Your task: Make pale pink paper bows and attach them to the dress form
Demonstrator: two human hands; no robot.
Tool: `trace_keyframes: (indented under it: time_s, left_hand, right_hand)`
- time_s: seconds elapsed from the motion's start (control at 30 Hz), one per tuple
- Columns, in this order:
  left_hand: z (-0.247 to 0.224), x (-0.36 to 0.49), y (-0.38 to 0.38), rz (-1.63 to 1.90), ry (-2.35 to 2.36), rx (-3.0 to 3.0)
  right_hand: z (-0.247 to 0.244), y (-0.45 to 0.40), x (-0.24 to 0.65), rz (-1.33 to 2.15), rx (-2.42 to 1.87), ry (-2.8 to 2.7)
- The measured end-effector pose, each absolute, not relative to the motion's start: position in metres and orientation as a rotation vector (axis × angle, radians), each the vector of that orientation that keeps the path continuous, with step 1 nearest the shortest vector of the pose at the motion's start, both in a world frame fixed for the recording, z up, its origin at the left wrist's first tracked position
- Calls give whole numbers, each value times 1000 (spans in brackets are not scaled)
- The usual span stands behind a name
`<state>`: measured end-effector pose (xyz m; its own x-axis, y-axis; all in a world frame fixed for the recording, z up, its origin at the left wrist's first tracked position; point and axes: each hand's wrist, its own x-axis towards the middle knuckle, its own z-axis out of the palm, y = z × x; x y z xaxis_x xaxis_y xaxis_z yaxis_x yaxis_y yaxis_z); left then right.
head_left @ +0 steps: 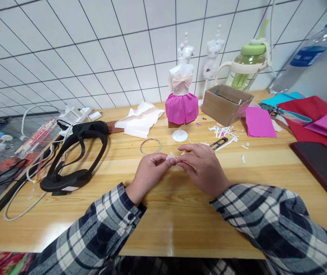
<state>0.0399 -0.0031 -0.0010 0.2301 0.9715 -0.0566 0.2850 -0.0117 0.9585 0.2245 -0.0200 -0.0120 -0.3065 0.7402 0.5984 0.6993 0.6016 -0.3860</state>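
Between my two hands is a small pleated piece of cream paper (171, 156), pinched at its middle. The thumb and finger of my left hand (151, 172) are closed on its left side. My right hand (205, 168) pinches its right end, the other fingers loosely curled. Just behind my hands stands a small white mannequin (186, 70) on a round base, wearing a cream pleated bow top (182, 82) and a magenta paper skirt (181, 109). A thin bangle-like ring (150, 146) lies left of the base. Beside my right fingers lies a dark slotted tool (219, 143).
A crumpled cream sheet (140, 119) and black headset (77, 160) lie to the left. At right are paper scraps (223, 131), a cardboard box (225, 105), magenta paper (260, 122), red sheets (309, 114) and a phone (320, 168). A green-lidded jug (247, 65) and bottle (303, 57) stand behind.
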Motion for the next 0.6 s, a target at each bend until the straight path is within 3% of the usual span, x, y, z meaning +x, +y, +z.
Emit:
trace_keyframes:
  time_s: [0.6]
  left_hand:
    - [-3,40,-1,956,1289,1489]
  right_hand:
    - [-17,-20,224,88,-1062,-2016]
